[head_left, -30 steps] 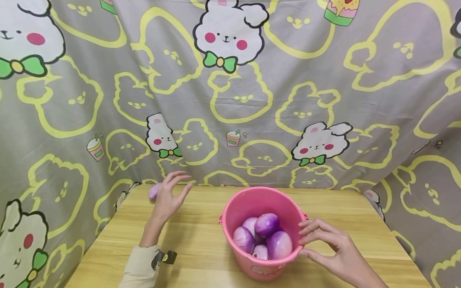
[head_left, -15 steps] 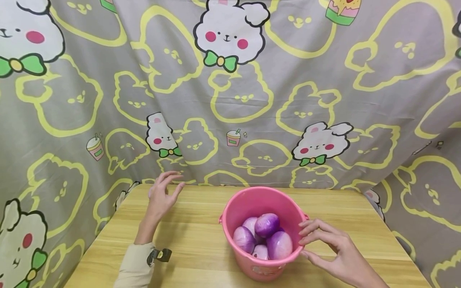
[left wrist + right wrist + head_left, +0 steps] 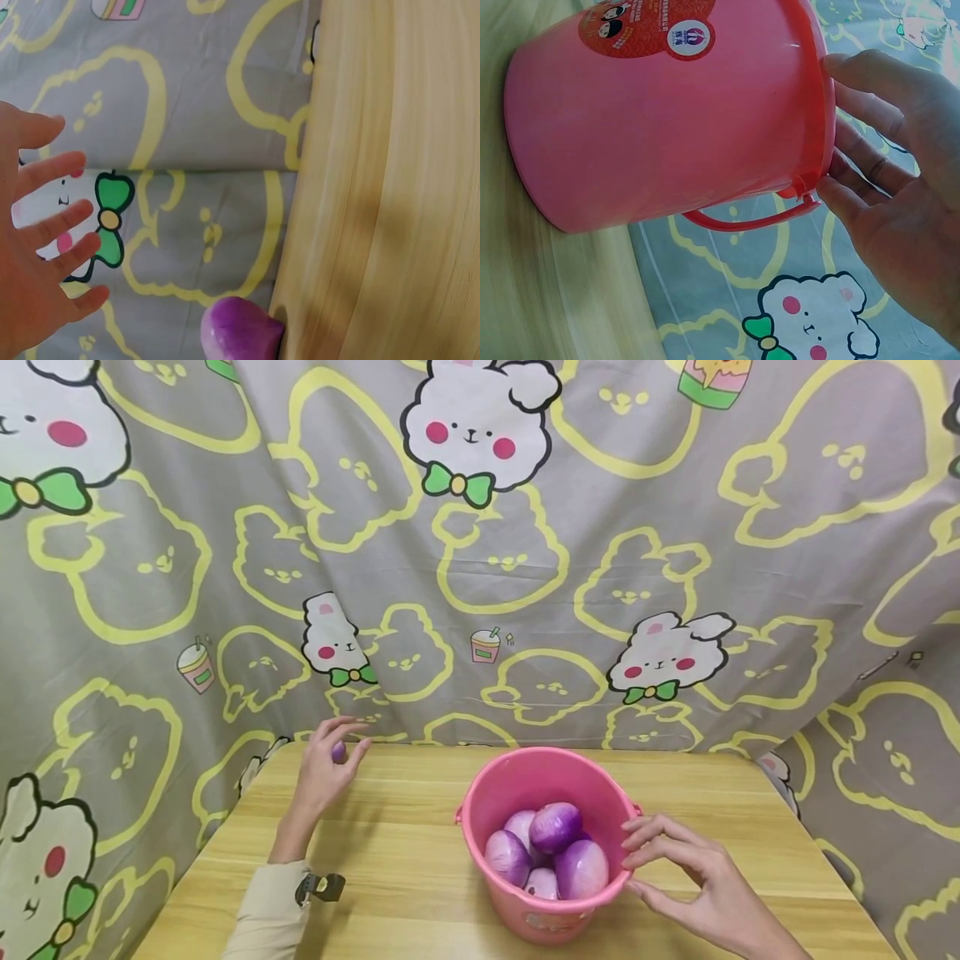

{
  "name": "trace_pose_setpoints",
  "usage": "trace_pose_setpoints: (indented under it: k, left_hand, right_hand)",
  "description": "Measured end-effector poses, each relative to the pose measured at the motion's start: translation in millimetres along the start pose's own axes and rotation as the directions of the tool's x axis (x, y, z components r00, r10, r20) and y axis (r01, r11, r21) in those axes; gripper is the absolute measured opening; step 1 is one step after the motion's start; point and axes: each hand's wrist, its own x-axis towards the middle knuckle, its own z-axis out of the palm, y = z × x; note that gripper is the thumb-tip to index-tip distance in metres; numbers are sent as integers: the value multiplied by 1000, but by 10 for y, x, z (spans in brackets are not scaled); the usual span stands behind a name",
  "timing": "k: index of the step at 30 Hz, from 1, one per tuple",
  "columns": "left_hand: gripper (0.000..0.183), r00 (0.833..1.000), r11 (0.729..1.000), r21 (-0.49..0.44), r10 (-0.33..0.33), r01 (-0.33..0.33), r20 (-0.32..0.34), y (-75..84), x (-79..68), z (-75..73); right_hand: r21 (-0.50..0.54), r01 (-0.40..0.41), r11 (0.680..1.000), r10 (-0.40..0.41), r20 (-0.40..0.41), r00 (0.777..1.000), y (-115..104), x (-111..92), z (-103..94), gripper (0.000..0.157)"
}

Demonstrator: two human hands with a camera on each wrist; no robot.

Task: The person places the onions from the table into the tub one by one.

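Observation:
At the far left of the table my left hand (image 3: 327,768) hovers with fingers spread and nothing in its grasp. A purple onion (image 3: 339,752) shows between its thumb and fingers in the head view. In the left wrist view the onion (image 3: 238,330) sits at the table's edge, apart from the spread fingers. My right hand (image 3: 693,872) holds the rim of a pink bucket (image 3: 517,906), thumb on the outside and fingertips over the edge. Several purple-and-white onions (image 3: 583,870) lie inside the bucket. The right wrist view shows the bucket's side (image 3: 667,142) and its rim beneath the fingertips.
The bucket stands on a wooden table (image 3: 405,843). A grey curtain (image 3: 525,635) printed with rabbits hangs behind and along both sides. The bucket's handle (image 3: 742,223) hangs at its side. A dark wrist strap (image 3: 321,887) sits on the left sleeve.
My left hand has moved left, over the lone onion, which now shows between the fingers rather than beyond the hand. The right hand and the bucket have stayed in place.

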Motion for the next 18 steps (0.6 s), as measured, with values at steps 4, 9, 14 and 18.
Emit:
trace_pose_setpoints:
  k: [4, 9, 14, 18]
  left_hand:
    - [25, 1000, 999, 20, -28, 28, 6, -39, 5, -24]
    - [25, 998, 998, 33, -56, 56, 10, -99, 17, -41]
    - [25, 998, 997, 52, -61, 61, 6, -185, 30, -45]
    - [26, 997, 995, 61, -74, 74, 10, -260, 25, -44]
  right_hand:
    - [-3, -31, 1000, 31, 7, 1000, 18, -31, -8, 49]
    - [13, -33, 999, 33, 11, 999, 14, -33, -6, 52]
    - [31, -22, 999, 22, 11, 1000, -22, 2, -3, 53]
    - [52, -5, 999, 5, 8, 1000, -58, 42, -6, 52]
